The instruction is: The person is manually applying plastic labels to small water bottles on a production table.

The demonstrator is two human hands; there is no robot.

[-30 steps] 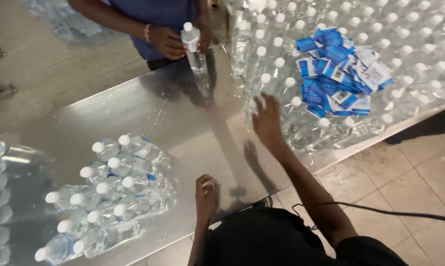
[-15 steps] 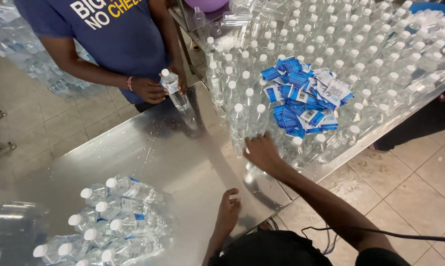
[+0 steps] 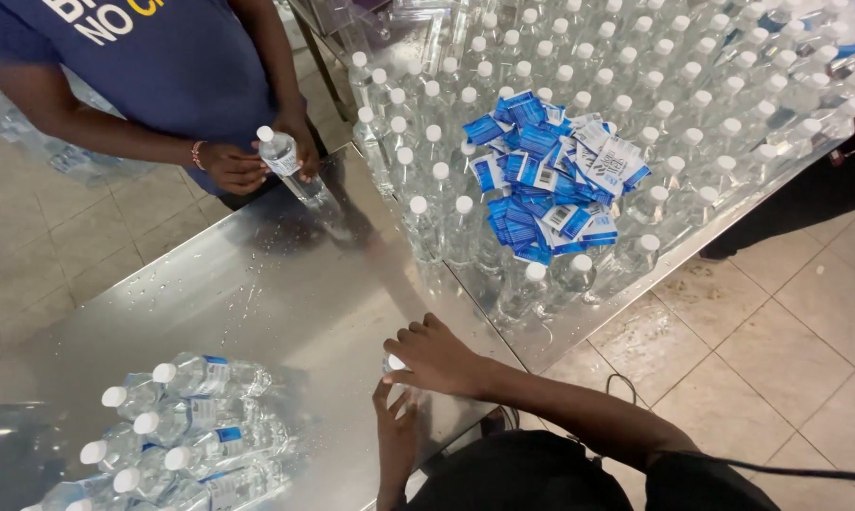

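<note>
Logged one bottle [image 3: 396, 362] at the near edge of the table [image 3: 285, 284], just left of the upright bottles [image 3: 693, 104], with only its white cap showing. Found the right hand [image 3: 437, 358] closed over its top from above and the left hand [image 3: 396, 421] curled around its body from the near side, so gripped by both; could not tell whether the base rested on the steel. Judged the main hazard to be a drop: held right at the edge, over tiled floor [image 3: 778, 312], with little margin if either grip loosened. Noted water droplets across the table and a wet sheen on the tiles, both likely to make clear plastic slippery and footing poor. Listed the nearest upright bottles close beside the right forearm; judged that a careless elbow could topple the front row and start more falling. Recorded a loose pile of blue labels [image 3: 551, 180] on the caps of that block, apt to slide off or get wet if the bottles were shaken. Counted labelled bottles [image 3: 191, 426] lying on their sides at the near left corner, free to roll off. Placed a co-worker's hands [image 3: 229, 166] around a second bottle [image 3: 281, 156] at the far edge, well apart, no conflict judged.
</note>
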